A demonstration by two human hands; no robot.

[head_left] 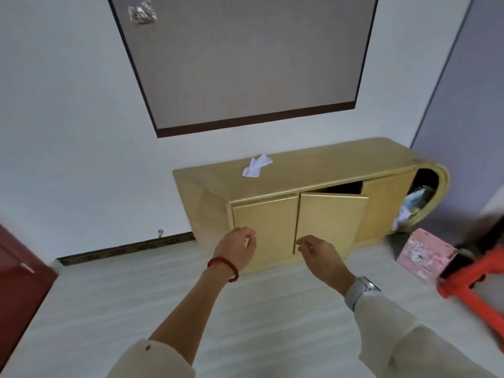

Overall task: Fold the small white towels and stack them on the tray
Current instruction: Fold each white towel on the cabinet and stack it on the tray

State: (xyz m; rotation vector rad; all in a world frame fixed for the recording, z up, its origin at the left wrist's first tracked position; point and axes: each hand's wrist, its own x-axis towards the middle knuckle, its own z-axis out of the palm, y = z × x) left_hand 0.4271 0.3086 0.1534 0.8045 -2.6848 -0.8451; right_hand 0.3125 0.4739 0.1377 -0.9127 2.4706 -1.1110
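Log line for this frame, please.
hands: left, right empty | towel crumpled on cabinet | tray: unseen

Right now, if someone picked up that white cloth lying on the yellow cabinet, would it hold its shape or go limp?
Probably limp: the white cloth lies crumpled and twisted on the cabinet top, not flat or stiff. It looks thin, so likely very light and easy to lift by pinching one corner. Pushed, it would likely bunch up rather than slide neatly.

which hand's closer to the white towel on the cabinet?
Left. The left hand is almost straight below the white towel, in front of the cabinet door; the right hand sits further right, by the ajar door. Neither touches it.
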